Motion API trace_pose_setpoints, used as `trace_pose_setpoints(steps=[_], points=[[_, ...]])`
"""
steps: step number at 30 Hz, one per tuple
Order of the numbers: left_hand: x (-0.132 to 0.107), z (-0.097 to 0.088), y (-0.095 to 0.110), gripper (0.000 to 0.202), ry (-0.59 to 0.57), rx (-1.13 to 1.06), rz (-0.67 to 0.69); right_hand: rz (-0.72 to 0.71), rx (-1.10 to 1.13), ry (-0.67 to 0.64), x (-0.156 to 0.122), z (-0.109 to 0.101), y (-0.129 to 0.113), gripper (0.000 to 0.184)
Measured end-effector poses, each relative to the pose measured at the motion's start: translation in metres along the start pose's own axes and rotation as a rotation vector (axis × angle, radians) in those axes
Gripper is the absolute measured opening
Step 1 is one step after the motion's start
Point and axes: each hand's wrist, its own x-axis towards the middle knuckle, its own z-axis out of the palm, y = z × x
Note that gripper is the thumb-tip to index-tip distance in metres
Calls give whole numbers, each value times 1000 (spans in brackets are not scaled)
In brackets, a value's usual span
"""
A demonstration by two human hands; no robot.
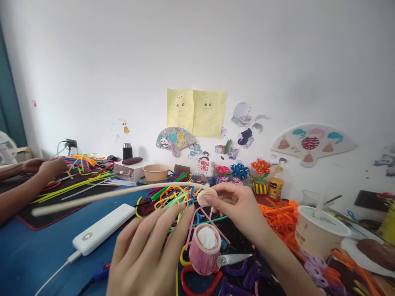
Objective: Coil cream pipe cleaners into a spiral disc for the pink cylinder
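Note:
Between the thumb and fingers of my right hand [233, 205] is a cream pipe cleaner [207, 197], wound into a flat coil at one end. Its long loose tail stretches left across the desk. My left hand [151, 246] is at the front with fingers extended and apart, the fingertips just left of the coil; nothing shows in its grasp. Below the coil stands a small pink pot [202, 255] with white stuffing in it. Scissors [233, 260] lie beside and partly behind the pot, their blades pointing right. Pink strips [212, 224] lie behind the pot.
At left, a co-worker's hands [51, 166] are above yellow pipe cleaners [77, 183]. A white power bank [103, 228] with a cable lies on the blue desk. Orange pipe cleaners [280, 224] and a lidded paper cup [321, 230] are at right. Pipe-cleaner flowers [261, 168] stand near the wall.

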Motion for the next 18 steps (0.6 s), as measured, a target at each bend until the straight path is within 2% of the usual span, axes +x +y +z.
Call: trace_pose_setpoints(steps=[1,3,5,8,11,18], points=[[22,0,2,44,33,8,-16,-12,-28,8,0,-2,-1,29],[58,7,2,38,22,28,-53,-37,-79,25,1,-7,-2,27],[81,18,-2,31,28,-30,-38,-53,-114,54,1,-14,-5,25],[98,30,-10,22,56,-183,-25,-63,-98,103,3,-24,-11,24],[107,33,-14,21,83,-298,-13,-85,-41,147,4,-33,-15,20],[134,33,-9,22,-117,-637,-112,-79,123,170,5,-49,-19,20]])
